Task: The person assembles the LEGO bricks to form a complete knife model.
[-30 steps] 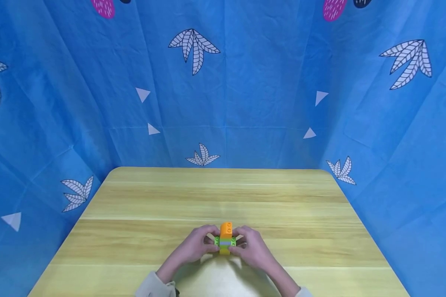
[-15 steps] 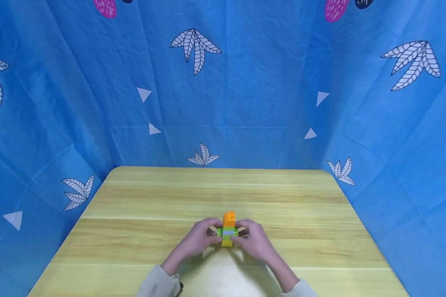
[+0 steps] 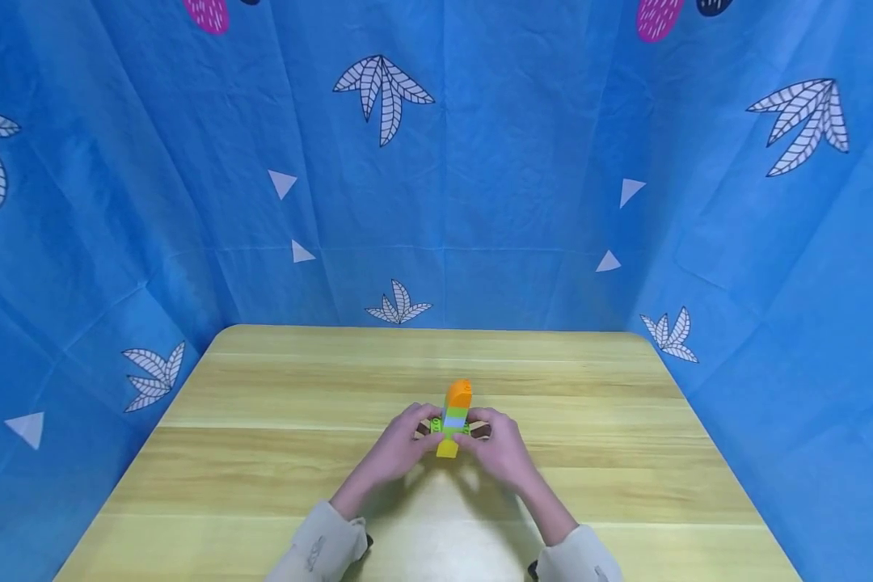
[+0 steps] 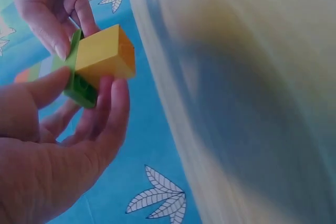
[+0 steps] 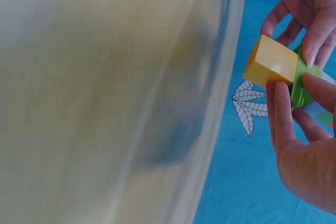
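A tower of toy building bricks is held tilted, its top leaning away, between both hands. An orange brick caps it, with green and light blue layers below and a yellow brick at the bottom. A wider green brick juts out on both sides just above the yellow one. My left hand pinches the tower's left side with thumb and fingers. My right hand pinches the right side the same way. In the right wrist view the yellow brick hangs off the table, touched by fingertips.
A light wood-grain table lies beneath, with shadows of the hands on it. Blue cloth printed with white leaves and triangles hangs behind and at both sides. Pale sleeves cover the forearms.
Both hands have moved forward, away from the body and slightly right, carrying the brick tower. It has tipped so that its top leans farther away. The grip looks unchanged.
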The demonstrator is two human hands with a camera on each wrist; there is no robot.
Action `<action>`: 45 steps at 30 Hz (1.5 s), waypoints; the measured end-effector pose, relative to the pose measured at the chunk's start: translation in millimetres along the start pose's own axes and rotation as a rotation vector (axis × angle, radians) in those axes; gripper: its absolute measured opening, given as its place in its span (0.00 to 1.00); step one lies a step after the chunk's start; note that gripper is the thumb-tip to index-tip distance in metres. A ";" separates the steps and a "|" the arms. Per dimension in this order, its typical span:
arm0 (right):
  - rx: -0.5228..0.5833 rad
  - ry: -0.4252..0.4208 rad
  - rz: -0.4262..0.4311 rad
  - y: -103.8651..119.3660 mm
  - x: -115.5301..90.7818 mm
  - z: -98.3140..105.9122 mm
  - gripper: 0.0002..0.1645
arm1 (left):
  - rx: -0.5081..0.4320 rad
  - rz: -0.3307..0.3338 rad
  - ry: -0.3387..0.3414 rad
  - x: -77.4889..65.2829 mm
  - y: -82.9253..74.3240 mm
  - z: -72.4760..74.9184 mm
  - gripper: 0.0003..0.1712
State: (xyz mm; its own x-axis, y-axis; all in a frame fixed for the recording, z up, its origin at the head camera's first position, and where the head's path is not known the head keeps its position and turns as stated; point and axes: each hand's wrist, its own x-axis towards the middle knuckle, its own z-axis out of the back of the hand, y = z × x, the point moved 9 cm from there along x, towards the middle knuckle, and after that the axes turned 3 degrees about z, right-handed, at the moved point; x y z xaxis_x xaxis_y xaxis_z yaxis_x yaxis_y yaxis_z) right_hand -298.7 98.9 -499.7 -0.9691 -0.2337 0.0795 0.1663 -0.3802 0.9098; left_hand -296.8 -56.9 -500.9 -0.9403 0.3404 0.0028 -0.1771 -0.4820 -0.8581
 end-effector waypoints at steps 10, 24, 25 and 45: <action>0.029 -0.094 -0.009 6.3 18.9 13.4 0.17 | -0.008 -0.005 -0.104 15.1 -7.5 5.6 0.24; 0.054 -0.197 -0.005 4.7 39.9 22.6 0.24 | -0.114 0.074 -0.234 32.8 -6.6 12.3 0.25; 0.056 -0.201 -0.005 4.4 41.7 22.9 0.23 | -0.123 0.082 -0.244 34.1 -6.0 12.8 0.26; 0.123 -0.216 -0.030 -9.9 59.4 14.3 0.20 | -0.141 0.139 -0.225 52.1 12.4 13.3 0.32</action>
State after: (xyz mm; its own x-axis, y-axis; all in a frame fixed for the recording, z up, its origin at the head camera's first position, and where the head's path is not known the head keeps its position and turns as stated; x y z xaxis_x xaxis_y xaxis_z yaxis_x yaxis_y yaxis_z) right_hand -360.5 101.6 -498.1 -0.9919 -0.0227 0.1251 0.1266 -0.2689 0.9548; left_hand -351.9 -55.8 -504.6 -0.9962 0.0843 -0.0196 -0.0149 -0.3895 -0.9209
